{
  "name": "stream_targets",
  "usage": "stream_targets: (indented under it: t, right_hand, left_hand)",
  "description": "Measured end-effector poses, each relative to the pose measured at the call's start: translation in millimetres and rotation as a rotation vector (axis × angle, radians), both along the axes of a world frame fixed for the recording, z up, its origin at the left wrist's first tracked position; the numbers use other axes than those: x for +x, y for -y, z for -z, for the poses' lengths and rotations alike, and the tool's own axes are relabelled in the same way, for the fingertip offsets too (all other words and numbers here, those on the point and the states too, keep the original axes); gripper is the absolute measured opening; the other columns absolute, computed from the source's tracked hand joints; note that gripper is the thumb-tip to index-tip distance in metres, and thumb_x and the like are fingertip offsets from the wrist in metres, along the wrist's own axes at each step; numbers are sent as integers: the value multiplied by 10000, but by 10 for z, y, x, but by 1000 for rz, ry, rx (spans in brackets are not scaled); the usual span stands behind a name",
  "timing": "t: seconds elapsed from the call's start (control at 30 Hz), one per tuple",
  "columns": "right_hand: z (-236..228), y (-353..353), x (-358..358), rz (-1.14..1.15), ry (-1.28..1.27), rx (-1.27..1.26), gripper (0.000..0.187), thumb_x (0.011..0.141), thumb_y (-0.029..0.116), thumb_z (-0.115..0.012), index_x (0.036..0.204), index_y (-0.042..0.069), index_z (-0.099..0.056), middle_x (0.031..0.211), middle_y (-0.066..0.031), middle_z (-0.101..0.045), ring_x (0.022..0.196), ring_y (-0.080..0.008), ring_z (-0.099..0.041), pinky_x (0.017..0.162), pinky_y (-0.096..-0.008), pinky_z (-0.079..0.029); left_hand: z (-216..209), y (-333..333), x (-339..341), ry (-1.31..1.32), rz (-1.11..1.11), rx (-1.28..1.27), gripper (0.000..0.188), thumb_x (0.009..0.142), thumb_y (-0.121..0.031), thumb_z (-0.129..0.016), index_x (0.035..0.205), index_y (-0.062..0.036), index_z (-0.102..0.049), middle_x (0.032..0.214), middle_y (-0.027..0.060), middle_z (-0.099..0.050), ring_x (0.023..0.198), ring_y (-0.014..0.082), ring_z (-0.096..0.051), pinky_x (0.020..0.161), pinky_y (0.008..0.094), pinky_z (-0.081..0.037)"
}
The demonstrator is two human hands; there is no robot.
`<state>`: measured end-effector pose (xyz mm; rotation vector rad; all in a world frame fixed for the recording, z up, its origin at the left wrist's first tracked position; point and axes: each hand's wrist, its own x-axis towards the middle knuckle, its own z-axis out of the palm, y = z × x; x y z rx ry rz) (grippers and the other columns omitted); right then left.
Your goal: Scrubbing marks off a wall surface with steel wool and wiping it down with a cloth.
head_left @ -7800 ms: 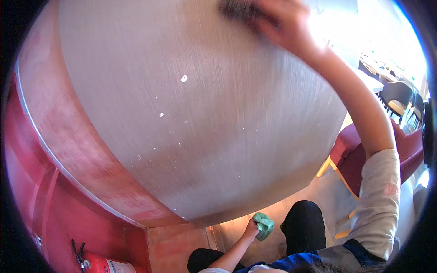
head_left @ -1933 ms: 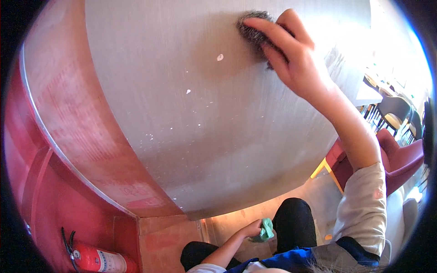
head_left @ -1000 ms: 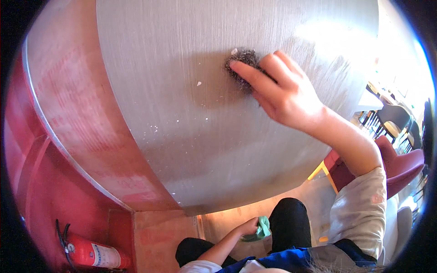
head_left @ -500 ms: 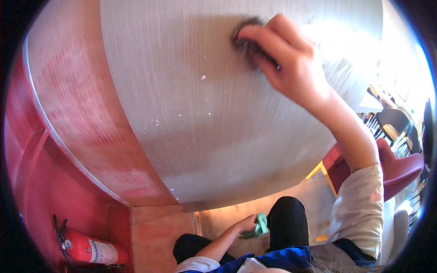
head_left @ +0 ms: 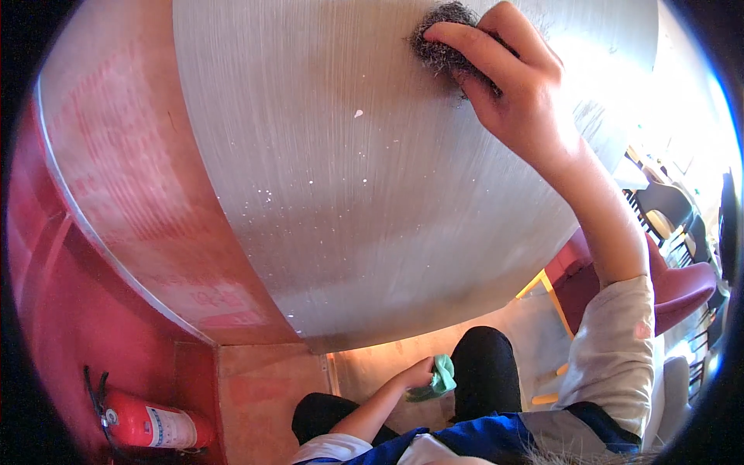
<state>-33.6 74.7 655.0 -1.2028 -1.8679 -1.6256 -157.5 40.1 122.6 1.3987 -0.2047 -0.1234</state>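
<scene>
A dark steel wool scrubbing pad (head_left: 443, 48) is pressed against the upper part of a brushed grey metal panel (head_left: 333, 232). My right hand (head_left: 508, 74) is closed round it, its fingers curled over the pad's edge. White specks and one larger white flake lie scattered on the panel, left of and below the pad. Low down, between my knees, my left hand (head_left: 421, 373) is closed on a green cloth (head_left: 442, 378). That hand is away from the panel, and part of the cloth hangs beneath the fist.
A red fire extinguisher (head_left: 151, 421) with a black hose stands at the lower left beside a red wall (head_left: 54, 310). A reddish-brown strip (head_left: 147, 178) borders the panel. On the right are a maroon chair (head_left: 686, 283) and several dark chairs.
My right hand has moved the steel wool pad a little up and to the right across the panel. My left hand keeps the cloth in nearly the same place.
</scene>
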Motion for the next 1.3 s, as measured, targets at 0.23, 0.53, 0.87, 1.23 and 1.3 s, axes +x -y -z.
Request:
stream_targets:
  t: [0.23,0.53,0.87,1.23,1.3]
  right_hand:
    - [137,44,1,31,-59,-68,397,607,-8,-681,989,95,-646,787,-78,-448,739,-268,-528,648,-368,-473]
    - [254,83,-4,45,-101,-77,418,574,-18,-686,973,102,-658,796,-74,-457,736,-268,-532,641,-370,-472]
    - [174,-22,-103,42,-99,-21,451,597,-70,-713,1010,109,-686,770,-63,-447,643,-204,-508,583,-307,-457]
    - [191,-33,-20,18,-87,-14,403,584,-14,-682,967,108,-657,786,-72,-452,734,-267,-529,637,-368,-471]
    - [162,-75,-33,-27,-87,32,408,584,-14,-678,972,110,-658,782,-72,-444,731,-264,-527,633,-367,-470]
  left_hand:
    - [-191,-57,-86,-31,-102,49,246,730,-167,-694,949,-85,-620,912,45,-645,887,163,-599,831,323,-461]
    - [9,-57,-70,-94,-180,122,308,723,-199,-716,986,-82,-605,953,60,-639,922,178,-593,847,334,-456]
    - [-4,-80,-17,-63,-44,35,287,735,-190,-711,982,-85,-610,942,48,-638,908,168,-594,838,330,-463]
    - [-117,-46,-45,-40,-117,59,257,747,-172,-688,969,-71,-609,944,51,-640,904,171,-593,836,328,-461]
    - [60,-35,-13,-5,-21,37,266,744,-166,-679,981,-65,-610,946,60,-641,908,175,-595,844,336,-460]
